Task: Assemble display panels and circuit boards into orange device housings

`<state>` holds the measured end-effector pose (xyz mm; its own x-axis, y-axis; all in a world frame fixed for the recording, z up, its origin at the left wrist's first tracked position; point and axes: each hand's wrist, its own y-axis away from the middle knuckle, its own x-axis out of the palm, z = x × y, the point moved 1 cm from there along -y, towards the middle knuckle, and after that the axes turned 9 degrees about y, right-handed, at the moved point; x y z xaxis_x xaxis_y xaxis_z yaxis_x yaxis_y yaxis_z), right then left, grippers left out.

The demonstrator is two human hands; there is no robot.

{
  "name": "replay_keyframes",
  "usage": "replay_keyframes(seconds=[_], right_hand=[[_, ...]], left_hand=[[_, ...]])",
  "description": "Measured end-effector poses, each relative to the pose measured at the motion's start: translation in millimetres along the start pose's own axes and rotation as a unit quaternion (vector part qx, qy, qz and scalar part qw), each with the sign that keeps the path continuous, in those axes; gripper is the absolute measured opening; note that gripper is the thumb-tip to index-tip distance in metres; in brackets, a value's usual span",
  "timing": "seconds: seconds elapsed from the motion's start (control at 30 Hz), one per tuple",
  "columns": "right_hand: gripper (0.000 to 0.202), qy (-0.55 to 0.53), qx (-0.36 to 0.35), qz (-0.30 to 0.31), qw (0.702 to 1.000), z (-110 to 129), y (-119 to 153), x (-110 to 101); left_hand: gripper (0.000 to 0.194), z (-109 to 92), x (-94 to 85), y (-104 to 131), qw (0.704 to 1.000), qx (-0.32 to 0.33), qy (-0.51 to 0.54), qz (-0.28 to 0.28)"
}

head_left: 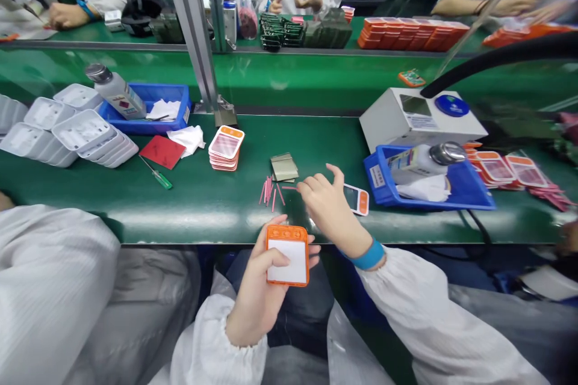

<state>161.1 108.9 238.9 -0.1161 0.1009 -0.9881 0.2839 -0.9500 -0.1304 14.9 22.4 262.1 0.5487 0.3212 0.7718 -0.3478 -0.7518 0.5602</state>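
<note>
My left hand [264, 277] holds an orange-framed device [288, 255] with a white face up, its thumb lying across the face. Over the green bench, my right hand [327, 204] has its fingers bent and the index finger and thumb near a pink strip [289, 187]; whether they touch it is hard to tell. Several pink strips [268, 191] lie loose to the left. Behind them is a small stack of grey-green squares [284, 167]. Partly behind my right hand lies a white and orange device [362, 201].
A stack of orange and white cases [226, 147] stands left of centre. Blue trays [184, 96] [383, 189] hold bottles. Further left are a green screwdriver [161, 180], a red square [162, 151] and white trays [85, 132]. A white box [418, 117] stands right. A person sits left.
</note>
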Motion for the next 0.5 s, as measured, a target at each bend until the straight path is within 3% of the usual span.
replay_keyframes(seconds=[0.13, 0.33, 0.5], right_hand=[[0.022, -0.082, -0.013, -0.015, 0.996, -13.8, 9.9, -17.0], [0.012, -0.287, -0.033, -0.061, 0.955, -7.4, 60.7, -72.0], [0.015, -0.249, -0.104, -0.045, 0.962, 7.9, 91.7, -92.9]], left_hand=[[0.071, 1.3, 5.2, 5.0, 1.000, 0.004, -0.024, 0.004], [0.059, 0.3, 13.6, 24.3, 0.998, -0.004, -0.025, 0.053], [0.058, 5.6, 21.4, 35.8, 0.996, -0.015, -0.054, 0.074]])
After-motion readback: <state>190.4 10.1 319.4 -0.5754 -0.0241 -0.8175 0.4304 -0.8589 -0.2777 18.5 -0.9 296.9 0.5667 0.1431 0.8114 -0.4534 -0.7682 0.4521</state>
